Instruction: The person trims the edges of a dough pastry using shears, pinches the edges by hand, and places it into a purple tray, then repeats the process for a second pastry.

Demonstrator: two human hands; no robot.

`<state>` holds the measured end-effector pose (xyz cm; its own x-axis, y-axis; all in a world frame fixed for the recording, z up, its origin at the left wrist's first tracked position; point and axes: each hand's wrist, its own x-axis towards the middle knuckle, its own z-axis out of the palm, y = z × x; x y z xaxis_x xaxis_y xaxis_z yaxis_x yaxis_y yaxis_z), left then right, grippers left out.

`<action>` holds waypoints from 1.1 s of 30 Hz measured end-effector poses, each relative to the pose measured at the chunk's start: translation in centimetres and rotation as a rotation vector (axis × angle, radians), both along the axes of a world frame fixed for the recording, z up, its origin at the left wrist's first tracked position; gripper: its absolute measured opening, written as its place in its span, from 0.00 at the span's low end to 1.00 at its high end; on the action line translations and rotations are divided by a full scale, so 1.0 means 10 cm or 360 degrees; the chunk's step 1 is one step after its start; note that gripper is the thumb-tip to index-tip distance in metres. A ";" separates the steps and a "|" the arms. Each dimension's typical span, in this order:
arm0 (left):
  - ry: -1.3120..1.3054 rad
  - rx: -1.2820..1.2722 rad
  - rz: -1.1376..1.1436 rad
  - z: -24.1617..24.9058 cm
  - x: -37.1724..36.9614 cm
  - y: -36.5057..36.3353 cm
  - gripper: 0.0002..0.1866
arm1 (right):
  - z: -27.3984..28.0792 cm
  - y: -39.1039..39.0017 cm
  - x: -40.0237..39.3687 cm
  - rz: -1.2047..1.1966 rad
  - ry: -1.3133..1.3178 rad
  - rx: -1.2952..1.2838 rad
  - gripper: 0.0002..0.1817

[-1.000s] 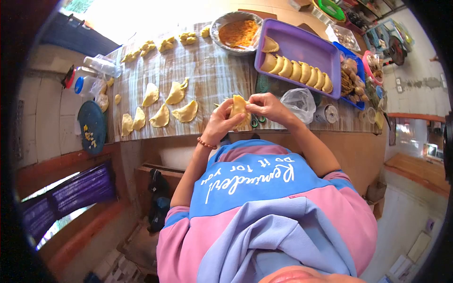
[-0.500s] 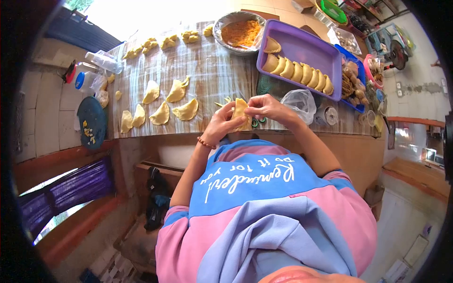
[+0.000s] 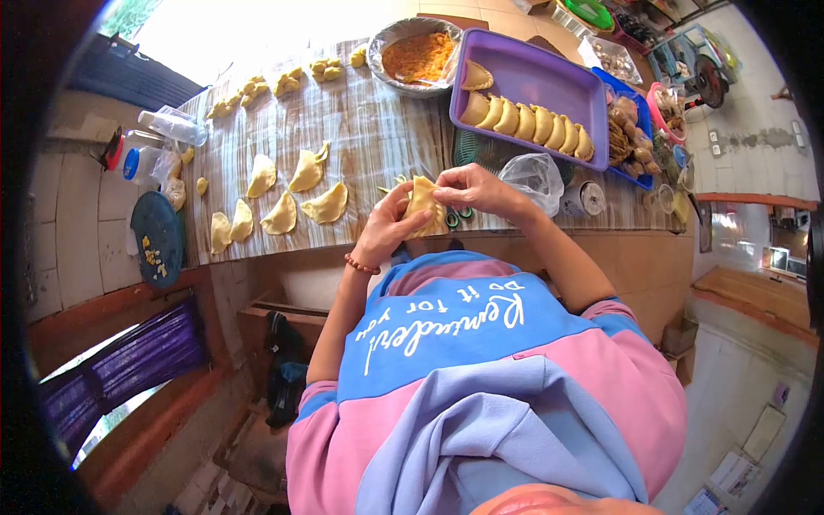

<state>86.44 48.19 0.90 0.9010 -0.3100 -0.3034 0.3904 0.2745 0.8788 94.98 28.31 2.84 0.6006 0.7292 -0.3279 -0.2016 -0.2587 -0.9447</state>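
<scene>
A pale yellow dough pastry (image 3: 421, 199) is held upright over the table's near edge. My left hand (image 3: 388, 227), with a beaded bracelet at the wrist, grips it from the left. The fingers of my right hand (image 3: 470, 190) pinch its right edge. Thin dough strips (image 3: 393, 184) lie just behind my left hand. Green-handled scissors (image 3: 459, 215) rest below my right hand. Several folded pastries (image 3: 325, 203) lie to the left on the table. In the purple tray (image 3: 549, 73), a row of crimped pastries (image 3: 542, 125) leans together.
A bowl of orange filling (image 3: 418, 58) stands left of the tray, with dough lumps (image 3: 326, 69) along the far side. A plastic bag (image 3: 532, 182) and a tape roll (image 3: 592, 197) lie right of my hands. A dark green plate (image 3: 158, 232) is at the left edge.
The view has shifted, so the table and its contents appear a little further left. My hands still hold the pastry, and my right fingers are at its edge, slightly closer to the top.
</scene>
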 end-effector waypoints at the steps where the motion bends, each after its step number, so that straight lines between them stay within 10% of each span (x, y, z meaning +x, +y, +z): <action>1: 0.0020 -0.0006 -0.0012 0.02 0.00 0.00 0.28 | -0.01 0.01 -0.02 0.0000 -0.0122 -0.0051 0.13; 23: -0.0070 0.0150 -0.0209 -0.19 -0.03 0.03 0.34 | -0.04 0.02 -0.07 -0.0010 0.0021 -0.0023 0.12; 33: -0.0297 0.0646 0.0034 -0.40 0.04 0.01 0.21 | -0.06 0.05 0.09 0.0027 -0.0098 -0.0016 0.13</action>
